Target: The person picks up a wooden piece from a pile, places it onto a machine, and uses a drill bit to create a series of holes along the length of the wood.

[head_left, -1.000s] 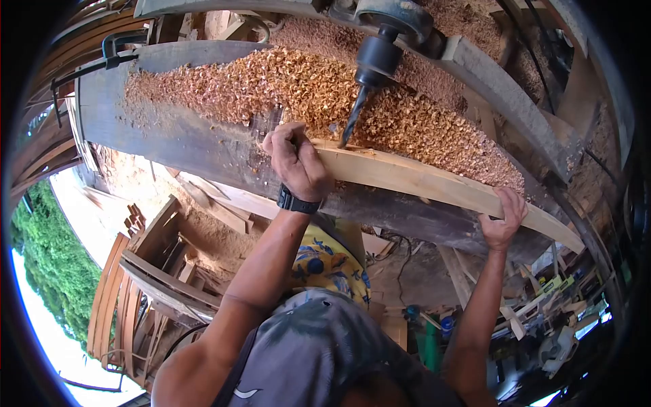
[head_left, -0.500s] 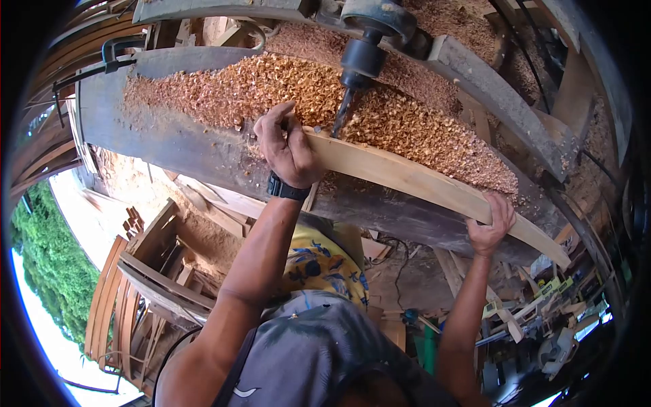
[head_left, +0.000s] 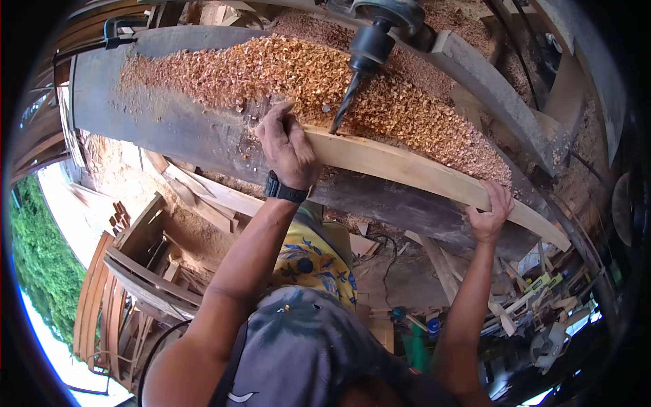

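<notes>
A long, slightly curved pale wooden piece (head_left: pixel 407 169) lies slanted across the bench. Near its left end, my left hand (head_left: pixel 288 152) is closed around it, a dark watch on the wrist. My right hand (head_left: pixel 493 210) wraps the piece farther right, thumb on the near side. A dark drill chuck (head_left: pixel 371 47) holds a spiral drill bit (head_left: pixel 346 102), whose tip meets the top edge of the wood just right of my left hand. Behind the piece, a bolt head (head_left: pixel 325 108) shows among the shavings.
Orange-brown wood shavings (head_left: pixel 271 71) heap along the dark bench board (head_left: pixel 163 129). A clamp (head_left: pixel 115 30) grips the board's far left. A thick grey beam (head_left: pixel 491 95) runs behind at right. Curved slats (head_left: pixel 102 298) and a wooden crate (head_left: pixel 152 278) stand at lower left; tools (head_left: pixel 542 292) clutter the lower right.
The wooden piece has come toward me, away from the bolt head, and more of the drill bit shows. Both hands keep their hold. The view has shifted slightly.
</notes>
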### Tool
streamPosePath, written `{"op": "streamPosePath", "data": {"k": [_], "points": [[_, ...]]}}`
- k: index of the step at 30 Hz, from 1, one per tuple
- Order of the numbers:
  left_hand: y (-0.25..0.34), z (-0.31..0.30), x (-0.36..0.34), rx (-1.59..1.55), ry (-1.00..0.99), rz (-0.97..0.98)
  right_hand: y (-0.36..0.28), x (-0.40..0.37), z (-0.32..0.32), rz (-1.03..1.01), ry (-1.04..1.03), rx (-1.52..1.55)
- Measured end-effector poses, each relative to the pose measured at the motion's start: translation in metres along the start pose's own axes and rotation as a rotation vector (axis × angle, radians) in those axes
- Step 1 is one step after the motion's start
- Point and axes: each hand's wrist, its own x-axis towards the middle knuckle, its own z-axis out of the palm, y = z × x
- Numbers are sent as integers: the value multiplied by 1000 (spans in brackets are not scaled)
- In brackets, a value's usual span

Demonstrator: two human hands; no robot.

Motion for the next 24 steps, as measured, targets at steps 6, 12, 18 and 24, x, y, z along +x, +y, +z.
{"op": "streamPosePath", "data": {"k": [6, 12, 18, 24], "points": [[13, -12, -19, -17, -16, -127, 5, 22, -10, -93, -37, -10], [12, -4, -16, -21, 17, -115, 8, 15, -10, -80, -37, 12], [18, 3, -11, 15, -17, -82, 11, 12, -10, -70, -19, 7], [16, 3, -10, 3, -18, -106, 11, 12, -10, -57, -24, 34]]}}
